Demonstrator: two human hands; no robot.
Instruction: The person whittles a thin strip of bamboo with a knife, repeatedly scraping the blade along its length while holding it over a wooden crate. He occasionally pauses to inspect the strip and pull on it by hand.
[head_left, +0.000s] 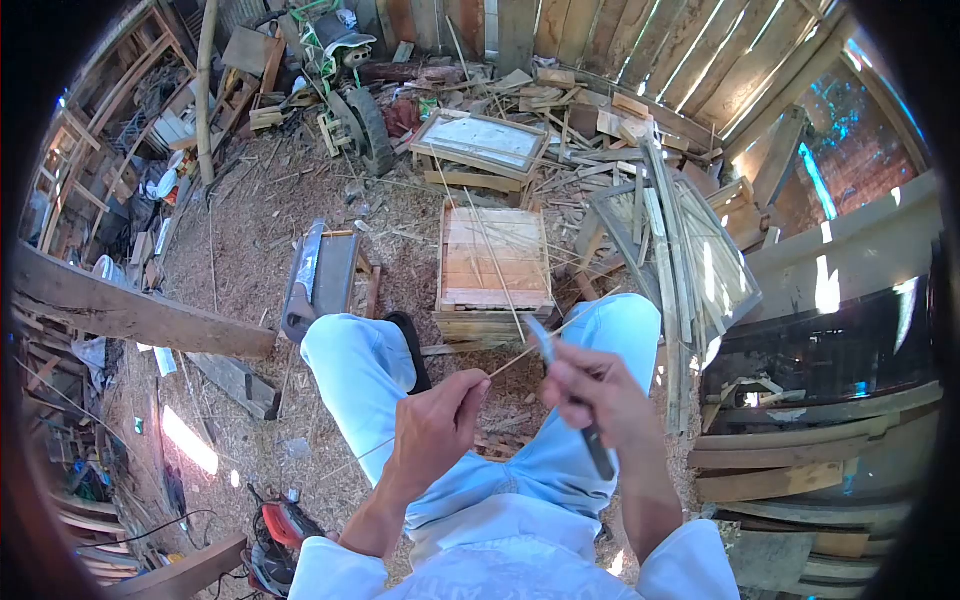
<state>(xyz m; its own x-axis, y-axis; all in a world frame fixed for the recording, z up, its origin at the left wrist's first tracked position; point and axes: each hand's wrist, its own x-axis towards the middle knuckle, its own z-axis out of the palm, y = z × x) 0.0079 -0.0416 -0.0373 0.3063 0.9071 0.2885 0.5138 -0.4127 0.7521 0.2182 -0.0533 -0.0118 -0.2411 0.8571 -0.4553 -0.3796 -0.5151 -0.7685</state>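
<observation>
My left hand (pixel 440 420) pinches a thin wooden strip (pixel 512 362) that runs up and to the right over my lap. Beside it, my right hand (pixel 605 390) is closed around the dark handle of a knife (pixel 598 455). The knife's pale blade points up and away from me, close to the strip; motion blur hides whether they touch. Just beyond my knees stands a wooden box (pixel 493 262) with several long thin strips lying across its top.
A handsaw (pixel 305 275) rests on a small bench (pixel 338 270) at the left. A red power tool (pixel 283 523) sits on the floor, lower left. Scrap wood (pixel 590 125) and a framed panel (pixel 482 138) are piled at the back. Long boards and a mesh frame (pixel 715 250) lean at the right.
</observation>
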